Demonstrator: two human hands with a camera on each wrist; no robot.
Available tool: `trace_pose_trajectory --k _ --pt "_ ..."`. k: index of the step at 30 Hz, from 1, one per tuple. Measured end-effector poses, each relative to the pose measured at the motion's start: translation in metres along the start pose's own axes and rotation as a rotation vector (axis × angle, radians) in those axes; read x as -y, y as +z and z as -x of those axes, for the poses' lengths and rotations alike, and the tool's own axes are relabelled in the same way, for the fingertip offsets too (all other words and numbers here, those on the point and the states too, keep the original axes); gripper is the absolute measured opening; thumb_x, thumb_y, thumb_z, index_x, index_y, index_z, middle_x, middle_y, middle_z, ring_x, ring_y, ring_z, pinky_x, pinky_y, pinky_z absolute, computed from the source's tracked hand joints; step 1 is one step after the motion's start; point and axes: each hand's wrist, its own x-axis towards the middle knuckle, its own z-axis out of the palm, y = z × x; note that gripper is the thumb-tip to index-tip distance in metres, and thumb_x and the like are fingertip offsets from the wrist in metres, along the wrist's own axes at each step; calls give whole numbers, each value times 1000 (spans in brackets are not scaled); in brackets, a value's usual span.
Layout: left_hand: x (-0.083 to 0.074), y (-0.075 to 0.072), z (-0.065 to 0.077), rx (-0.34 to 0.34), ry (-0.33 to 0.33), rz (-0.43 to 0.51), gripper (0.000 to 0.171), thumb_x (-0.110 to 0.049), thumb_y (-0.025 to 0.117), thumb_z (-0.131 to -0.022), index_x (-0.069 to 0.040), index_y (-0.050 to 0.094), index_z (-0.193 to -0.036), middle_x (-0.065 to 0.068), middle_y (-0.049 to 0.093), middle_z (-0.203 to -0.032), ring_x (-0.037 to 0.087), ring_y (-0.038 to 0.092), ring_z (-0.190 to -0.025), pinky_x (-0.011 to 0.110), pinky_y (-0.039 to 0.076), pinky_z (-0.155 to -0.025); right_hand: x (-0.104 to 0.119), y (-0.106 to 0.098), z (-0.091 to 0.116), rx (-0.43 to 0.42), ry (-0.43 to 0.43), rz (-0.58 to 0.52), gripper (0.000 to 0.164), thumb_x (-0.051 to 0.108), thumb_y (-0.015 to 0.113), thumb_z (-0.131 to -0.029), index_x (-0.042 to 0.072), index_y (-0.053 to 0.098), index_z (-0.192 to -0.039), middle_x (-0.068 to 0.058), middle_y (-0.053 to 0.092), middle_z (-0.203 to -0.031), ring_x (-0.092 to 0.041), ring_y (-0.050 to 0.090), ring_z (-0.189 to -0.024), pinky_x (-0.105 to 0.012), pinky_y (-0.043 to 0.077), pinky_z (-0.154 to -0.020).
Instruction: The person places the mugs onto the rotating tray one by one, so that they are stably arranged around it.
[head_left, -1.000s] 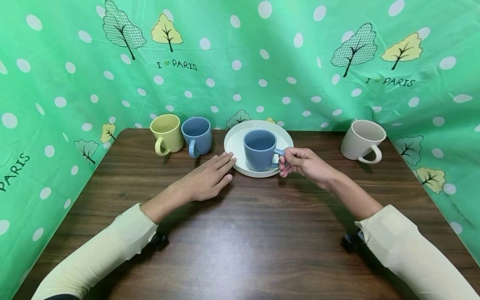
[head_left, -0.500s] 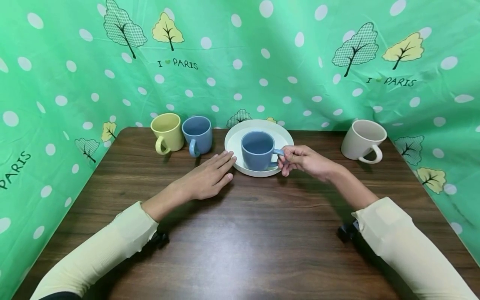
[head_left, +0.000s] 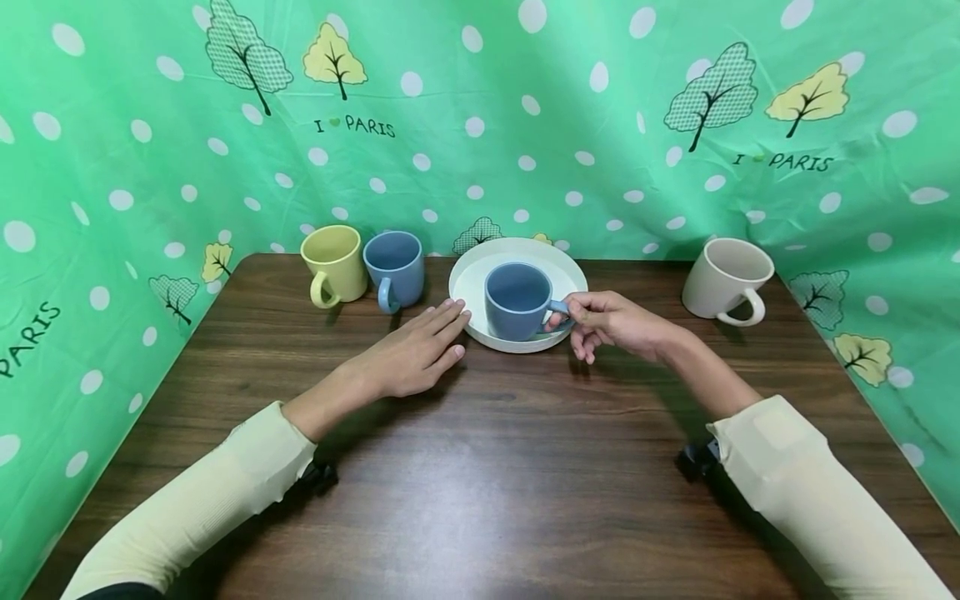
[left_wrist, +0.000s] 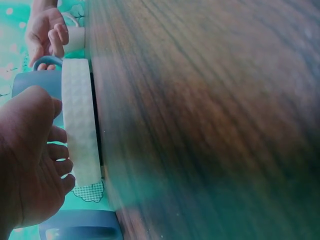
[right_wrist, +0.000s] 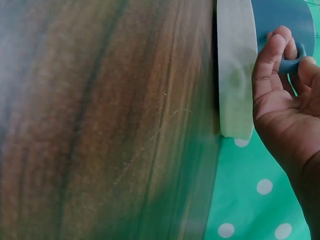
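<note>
A blue mug point(head_left: 516, 310) stands upright inside a round white plate point(head_left: 467, 275) with a raised rim, at the back middle of the table. My right hand point(head_left: 618, 323) pinches the mug's handle between thumb and index finger; its other fingers hang looser below, as the right wrist view also shows around the handle point(right_wrist: 290, 66). My left hand point(head_left: 412, 354) lies flat, palm down, fingers straight, with its fingertips right at the plate's left rim. In the left wrist view these fingertips overlap the plate's side wall point(left_wrist: 80, 125).
Left of the plate, a yellow mug point(head_left: 341, 271) and a second blue mug point(head_left: 401, 279) stand side by side, handles toward me. A white mug point(head_left: 723, 282) stands at the back right. A green patterned cloth point(head_left: 480, 108) hangs behind the dark wooden table point(head_left: 480, 483).
The blue mug has shifted very slightly left on the plate. My right hand's lower fingers have loosened and spread away from the handle. The left hand has stayed in place.
</note>
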Motion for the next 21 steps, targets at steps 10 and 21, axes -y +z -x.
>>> trace_pose_trajectory --k 10,21 --pt "2 2 0 -16 3 -1 65 -35 41 -123 -1 30 -177 21 22 -188 37 19 -177 57 20 -145 2 3 15 -201 -12 -29 37 30 50 -122 4 61 -145 -10 70 -115 -17 74 -88 -33 66 -72" --pt "-2 3 3 -110 -10 -114 63 -35 44 -122 4 41 -171 26 39 -180 43 36 -171 59 33 -140 0 -14 47 -381 -70 -69 26 30 57 -119 13 66 -138 2 73 -132 -15 76 -93 -30 67 -76"
